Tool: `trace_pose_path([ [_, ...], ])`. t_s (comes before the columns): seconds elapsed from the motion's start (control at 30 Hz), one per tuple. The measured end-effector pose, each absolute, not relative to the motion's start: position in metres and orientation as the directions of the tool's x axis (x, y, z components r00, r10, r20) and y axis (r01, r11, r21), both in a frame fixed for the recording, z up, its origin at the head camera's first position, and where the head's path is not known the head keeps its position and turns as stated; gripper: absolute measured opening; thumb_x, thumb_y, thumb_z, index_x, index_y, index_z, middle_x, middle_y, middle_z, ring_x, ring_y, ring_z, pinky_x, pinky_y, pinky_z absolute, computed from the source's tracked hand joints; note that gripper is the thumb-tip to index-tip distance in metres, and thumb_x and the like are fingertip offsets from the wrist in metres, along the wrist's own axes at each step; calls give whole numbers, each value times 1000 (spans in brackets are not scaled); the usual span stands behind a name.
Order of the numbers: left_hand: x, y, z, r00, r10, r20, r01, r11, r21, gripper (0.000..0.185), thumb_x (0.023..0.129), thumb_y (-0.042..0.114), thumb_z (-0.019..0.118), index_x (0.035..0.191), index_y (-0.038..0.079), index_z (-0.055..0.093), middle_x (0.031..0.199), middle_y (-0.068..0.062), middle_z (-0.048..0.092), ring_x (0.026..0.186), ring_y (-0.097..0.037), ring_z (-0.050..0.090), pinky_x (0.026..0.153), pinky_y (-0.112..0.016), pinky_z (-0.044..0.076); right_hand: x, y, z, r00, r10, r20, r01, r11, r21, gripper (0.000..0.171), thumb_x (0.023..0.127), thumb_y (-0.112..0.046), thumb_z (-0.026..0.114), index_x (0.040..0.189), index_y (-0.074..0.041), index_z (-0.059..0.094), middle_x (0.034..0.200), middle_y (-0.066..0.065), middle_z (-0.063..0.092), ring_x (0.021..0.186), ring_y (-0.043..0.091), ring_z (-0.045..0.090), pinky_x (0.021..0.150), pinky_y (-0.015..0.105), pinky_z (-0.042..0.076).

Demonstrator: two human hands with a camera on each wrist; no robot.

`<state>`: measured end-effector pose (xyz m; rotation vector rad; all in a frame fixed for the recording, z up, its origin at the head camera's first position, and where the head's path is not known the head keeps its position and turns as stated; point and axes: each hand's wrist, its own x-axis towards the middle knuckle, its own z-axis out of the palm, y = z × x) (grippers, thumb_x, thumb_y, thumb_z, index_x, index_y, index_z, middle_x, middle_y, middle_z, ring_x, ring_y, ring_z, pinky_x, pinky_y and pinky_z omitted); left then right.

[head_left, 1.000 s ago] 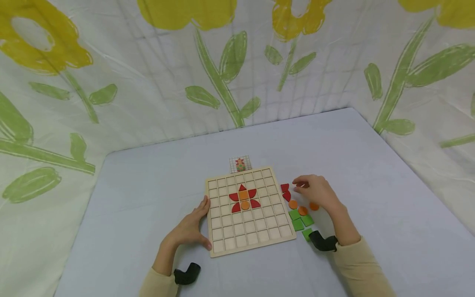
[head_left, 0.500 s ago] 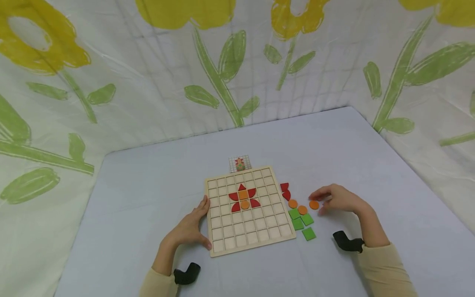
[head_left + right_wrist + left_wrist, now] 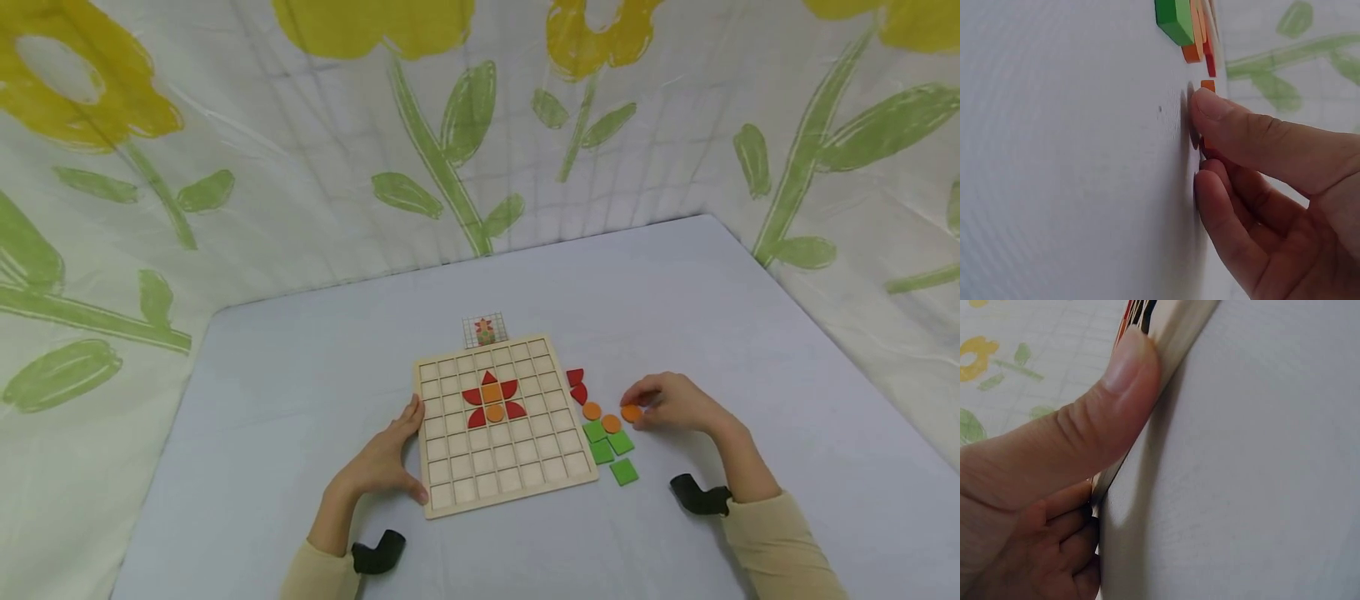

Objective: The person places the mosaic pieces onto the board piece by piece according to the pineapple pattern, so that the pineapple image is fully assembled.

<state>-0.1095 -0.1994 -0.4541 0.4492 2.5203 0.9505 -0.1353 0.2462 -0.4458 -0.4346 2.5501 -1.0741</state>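
Nearest, left hand (image 3: 382,462) steadying the wooden grid board (image 3: 504,473) on the bench (image 3: 300,400), thumb and fingers pressed to its left edge (grip curled round that edge). Farther right, right hand (image 3: 678,402) pinching an orange disc (image 3: 631,412), beside green squares (image 3: 609,450) and two more orange discs (image 3: 602,417). Beyond, red petal pieces (image 3: 576,386), then a pattern card (image 3: 485,331).

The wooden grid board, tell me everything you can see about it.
The wooden grid board is a pale, square tray of light wood, divided by thin ribs into small square cells. It lies flat on the table. Near its middle, red petal pieces surround an orange square and orange disc, forming a flower; the other cells are empty. The left hand holds its left edge, thumb on the rim.
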Motion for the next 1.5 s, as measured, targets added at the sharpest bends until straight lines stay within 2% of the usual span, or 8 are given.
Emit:
trace_pose_path([
  [0.1,-110,-199,-454,-864,431,-260,152,716,681,131,50,19,96,151,-5,17,159,-19,7,142,-46,13,114,-59,15,-135,242,-445,-904,-399,-152,-171,665,-727,25,78,-2,78,102,2,72,101,10,70,94,30,63,84,46,54],
  [0.27,-110,-198,-452,-863,439,-249,165,712,682,131,49,19,96,150,-7,17,159,-21,8,142,-47,14,113,-60,17,-136,229,-444,-919,-388,-73,-210,636,-742,26,77,2,77,102,5,71,98,11,70,89,27,63,79,39,56],
  [0.43,-110,-198,-451,-865,440,-241,174,714,679,131,48,19,96,150,-8,17,158,-23,9,141,-48,15,112,-61,18,-138,210,-443,-917,-396,-42,-215,581,-785,24,79,3,75,102,6,70,97,11,68,89,26,63,79,38,57],
  [0.57,-111,-198,-453,-867,431,-251,163,720,675,132,49,19,96,151,-7,17,159,-22,9,142,-48,15,113,-60,17,-139,190,-444,-910,-415,-12,-239,547,-802,24,78,1,78,101,4,71,96,8,67,88,24,62,79,37,57],
  [0.83,-111,-197,-455,-870,428,-246,164,720,674,132,48,19,96,151,-6,19,159,-21,10,142,-48,16,113,-61,18,-136,157,-448,-875,-483,39,-317,510,-800,24,76,-2,80,99,2,73,94,6,69,80,15,61,71,24,54],
  [1.07,-111,-197,-453,-874,420,-243,166,729,664,132,47,20,97,151,-5,20,159,-20,12,141,-47,17,112,-60,19,-133,133,-450,-853,-520,38,-327,477,-816,21,78,-1,79,97,1,74,93,5,69,80,14,62,71,22,55],
  [1.27,-110,-197,-451,-875,415,-249,156,729,667,132,46,19,97,150,-6,20,159,-19,11,141,-47,17,113,-60,18,-129,109,-450,-850,-525,45,-357,510,-783,20,77,-3,80,96,-2,74,87,-1,66,76,10,60,68,18,52],
  [1.5,-109,-197,-451,-873,422,-244,161,722,672,131,47,20,97,150,-7,20,159,-20,10,141,-48,17,113,-59,18,-128,76,-447,-847,-530,34,-385,569,-727,23,75,-4,82,96,-1,74,85,1,68,75,11,57,66,19,50],
])
